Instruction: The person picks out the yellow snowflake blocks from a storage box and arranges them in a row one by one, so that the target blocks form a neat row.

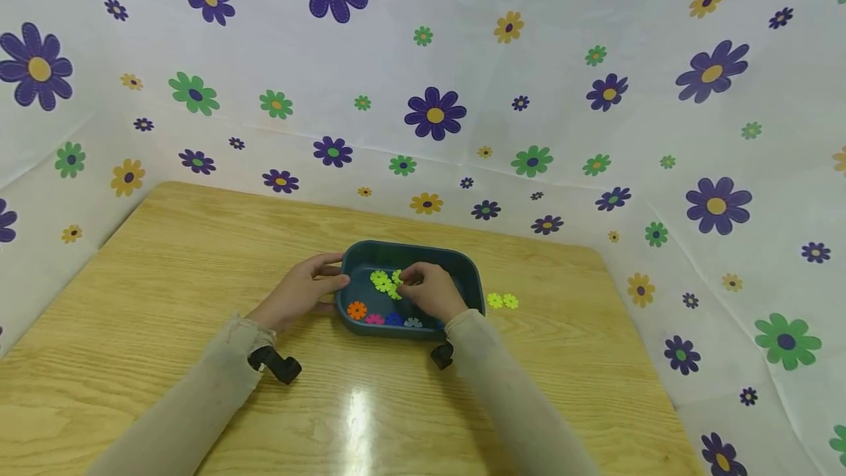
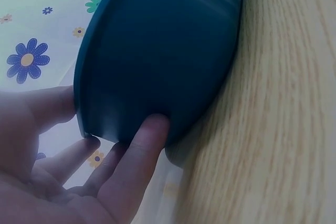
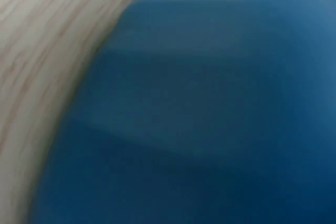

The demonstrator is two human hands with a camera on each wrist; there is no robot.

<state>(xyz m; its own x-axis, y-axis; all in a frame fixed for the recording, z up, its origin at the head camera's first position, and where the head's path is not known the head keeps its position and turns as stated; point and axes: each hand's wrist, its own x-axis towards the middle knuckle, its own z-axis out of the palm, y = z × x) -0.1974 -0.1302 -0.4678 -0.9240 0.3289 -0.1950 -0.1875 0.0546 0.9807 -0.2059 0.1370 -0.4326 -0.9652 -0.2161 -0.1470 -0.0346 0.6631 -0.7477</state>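
Note:
A dark teal plastic tray stands on the wooden table. My left hand is at its left end; fingers spread, it rests thumb and fingertips against the rim and outer wall, as the left wrist view also shows. My right hand is inside the tray, thumb and index finger pinching at a yellow-green snowflake disc. More yellow-green discs lie beside it. Along the near wall lie an orange disc, a pink disc, a blue disc and a grey disc. The right wrist view shows only the blurred tray wall.
Two yellow-green discs lie on the table just right of the tray. A white cloth with printed flowers hangs behind and at both sides. Black straps sit on the wrists.

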